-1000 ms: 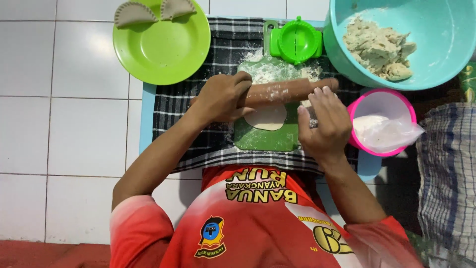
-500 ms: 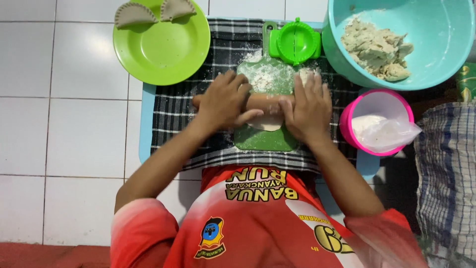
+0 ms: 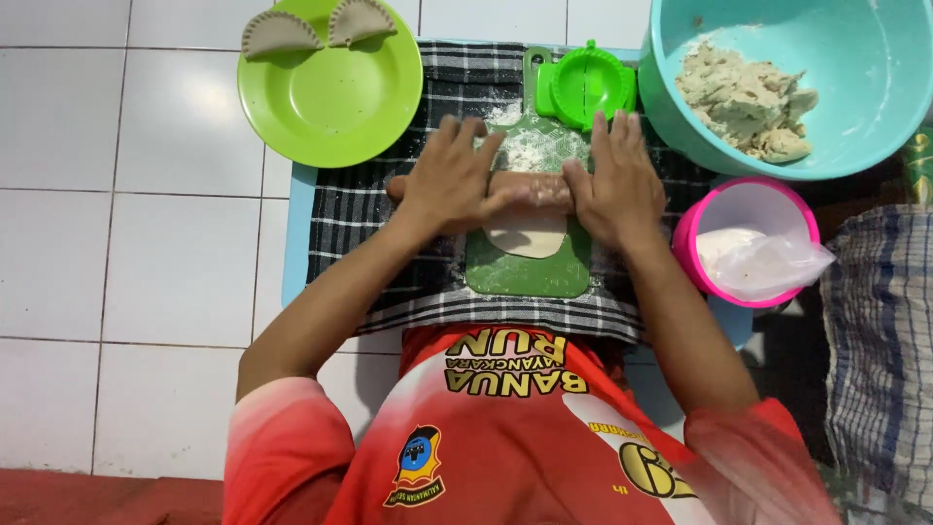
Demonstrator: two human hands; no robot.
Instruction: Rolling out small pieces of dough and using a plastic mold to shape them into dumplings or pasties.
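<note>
— On the green cutting board, what might go wrong?

— My guess: uneven pressure could tear the dough disc, or it could stick where flour is thin.

— And the hands?

— Left hand and right hand lie flat, fingers spread, pressing the rolling pin; the disc peeks out just near of it, between them.

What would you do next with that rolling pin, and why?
Probably draw the pin back toward the body over the dough. Both the left hand and right hand press flat on it at the far side of the green board, and the pale disc shows only on the near side, small and thick-looking.
</note>
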